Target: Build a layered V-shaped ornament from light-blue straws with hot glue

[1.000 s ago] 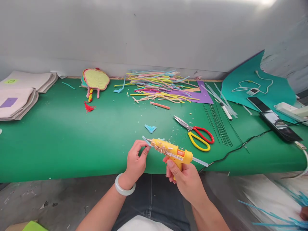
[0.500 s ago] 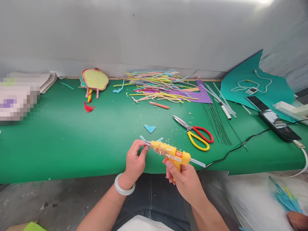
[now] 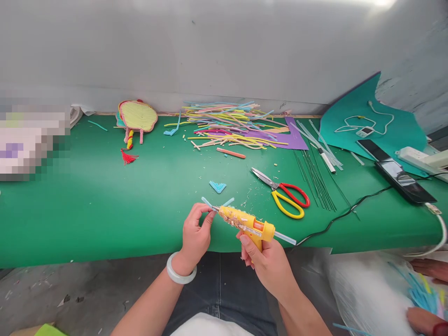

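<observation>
My left hand (image 3: 196, 229) pinches a bent light-blue pipe cleaner (image 3: 206, 201), whose two ends point up and apart. In my right hand (image 3: 268, 263) is a yellow hot glue gun (image 3: 245, 221), gripped by its handle, with a clear glue stick (image 3: 285, 238) poking out of its back. The nozzle touches or nearly touches the pipe cleaner at my left fingertips; the exact contact is hidden. Just beyond lies a flat blue V-shaped piece (image 3: 217, 187) on the green table (image 3: 105, 210).
Scissors (image 3: 280, 193) with red and yellow handles lie to the right, near thin wires (image 3: 317, 182) and a phone (image 3: 395, 172). A pile of coloured pipe cleaners (image 3: 227, 121) and a tasselled yellow fan (image 3: 137, 116) are at the back. Another person's hand (image 3: 425, 319) is at lower right.
The glue gun and the blue pipe cleaner have shifted very slightly; more of the pipe cleaner's right end shows. At lower right, another person's hands have moved among the blue strips.
</observation>
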`<state>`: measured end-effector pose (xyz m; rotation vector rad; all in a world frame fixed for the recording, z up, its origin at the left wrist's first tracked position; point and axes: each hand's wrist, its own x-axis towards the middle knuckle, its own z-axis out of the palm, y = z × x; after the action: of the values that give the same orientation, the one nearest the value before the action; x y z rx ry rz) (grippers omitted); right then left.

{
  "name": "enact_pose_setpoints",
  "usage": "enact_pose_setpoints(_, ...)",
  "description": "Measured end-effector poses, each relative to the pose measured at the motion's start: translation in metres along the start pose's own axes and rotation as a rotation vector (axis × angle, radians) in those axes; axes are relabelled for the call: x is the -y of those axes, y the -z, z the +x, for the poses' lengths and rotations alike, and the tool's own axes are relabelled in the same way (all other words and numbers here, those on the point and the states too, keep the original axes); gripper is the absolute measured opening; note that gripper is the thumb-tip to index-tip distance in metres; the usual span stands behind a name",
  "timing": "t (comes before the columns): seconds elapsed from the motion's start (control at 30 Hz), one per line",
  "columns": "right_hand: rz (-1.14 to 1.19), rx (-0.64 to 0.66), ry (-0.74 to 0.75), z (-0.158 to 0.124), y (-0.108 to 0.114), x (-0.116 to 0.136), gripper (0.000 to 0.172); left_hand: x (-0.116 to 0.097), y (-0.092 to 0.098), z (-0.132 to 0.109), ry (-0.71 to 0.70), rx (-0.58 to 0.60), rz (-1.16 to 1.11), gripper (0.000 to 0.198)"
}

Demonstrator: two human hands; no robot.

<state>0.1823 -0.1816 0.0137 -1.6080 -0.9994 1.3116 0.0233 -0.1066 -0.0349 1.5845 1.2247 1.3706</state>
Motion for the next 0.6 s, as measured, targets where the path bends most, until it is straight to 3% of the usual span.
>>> enact_pose_setpoints(0.6,0.031,-0.007,0.048,0.001,0.000,0.007,0.055,0.003,0.000,0.000,-0.067,0.039,0.022,0.006)
